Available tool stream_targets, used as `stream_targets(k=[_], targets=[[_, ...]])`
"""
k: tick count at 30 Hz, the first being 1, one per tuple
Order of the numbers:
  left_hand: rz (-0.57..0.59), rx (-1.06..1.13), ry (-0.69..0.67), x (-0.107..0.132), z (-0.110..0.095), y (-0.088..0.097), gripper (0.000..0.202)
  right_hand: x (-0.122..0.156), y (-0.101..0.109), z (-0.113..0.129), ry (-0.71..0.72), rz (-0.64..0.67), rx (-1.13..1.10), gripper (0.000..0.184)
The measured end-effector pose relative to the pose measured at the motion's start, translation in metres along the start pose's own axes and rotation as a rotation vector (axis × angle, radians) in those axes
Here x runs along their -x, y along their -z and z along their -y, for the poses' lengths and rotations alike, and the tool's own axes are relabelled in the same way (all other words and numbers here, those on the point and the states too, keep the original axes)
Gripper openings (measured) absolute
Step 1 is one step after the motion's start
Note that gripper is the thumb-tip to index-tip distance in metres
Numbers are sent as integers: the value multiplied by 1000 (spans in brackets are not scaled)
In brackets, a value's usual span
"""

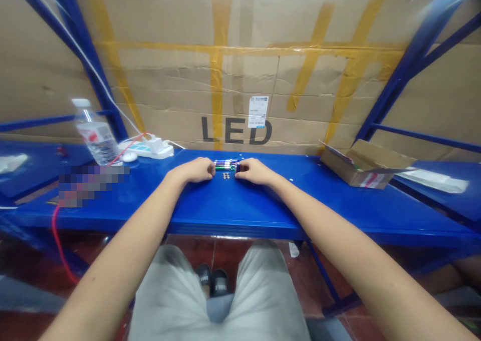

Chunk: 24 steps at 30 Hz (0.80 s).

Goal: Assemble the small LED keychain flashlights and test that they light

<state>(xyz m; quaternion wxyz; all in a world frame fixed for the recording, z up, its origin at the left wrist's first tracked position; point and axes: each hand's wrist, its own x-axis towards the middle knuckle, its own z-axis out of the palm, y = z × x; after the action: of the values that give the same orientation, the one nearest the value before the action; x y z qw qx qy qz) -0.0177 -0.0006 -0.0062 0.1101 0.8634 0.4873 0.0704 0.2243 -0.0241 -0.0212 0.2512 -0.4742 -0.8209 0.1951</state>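
Note:
Several small shiny metallic tubes (224, 164), in silver, green and purple, lie side by side on the blue table (233, 206) between my hands. Just in front of them sits a small cluster of round silver pieces (226, 176), which look like button cells. My left hand (201, 169) rests at the left end of the tubes with its fingers curled closed; what they hold, if anything, is hidden. At the right end, my right hand (255, 171) pinches a small dark blue-purple shiny piece (238, 166), mostly covered by the fingers.
An open cardboard box (361, 168) stands at the right. To the left are a water bottle (98, 135), a white power strip (154, 148) with a plug, a red cable (60, 241) and a blurred-out object (90, 185). A large carton (180, 90) marked LED backs the table.

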Motion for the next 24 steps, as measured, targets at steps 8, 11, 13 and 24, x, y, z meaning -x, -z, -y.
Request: stream_targets(k=[8, 11, 13, 24], targets=[[-467, 194, -313, -5, -38, -20, 16, -4, -4, -6, 94, 19, 45, 2], [-551, 213, -399, -10, -52, -30, 15, -5, -7, -10, 124, 44, 55, 5], [-572, 215, -430, -12, -54, -33, 14, -7, -9, -12, 120, 51, 73, 1], [-547, 281, -402, -9, -51, -29, 15, -13, -10, -24, 238, -1, 115, 9]])
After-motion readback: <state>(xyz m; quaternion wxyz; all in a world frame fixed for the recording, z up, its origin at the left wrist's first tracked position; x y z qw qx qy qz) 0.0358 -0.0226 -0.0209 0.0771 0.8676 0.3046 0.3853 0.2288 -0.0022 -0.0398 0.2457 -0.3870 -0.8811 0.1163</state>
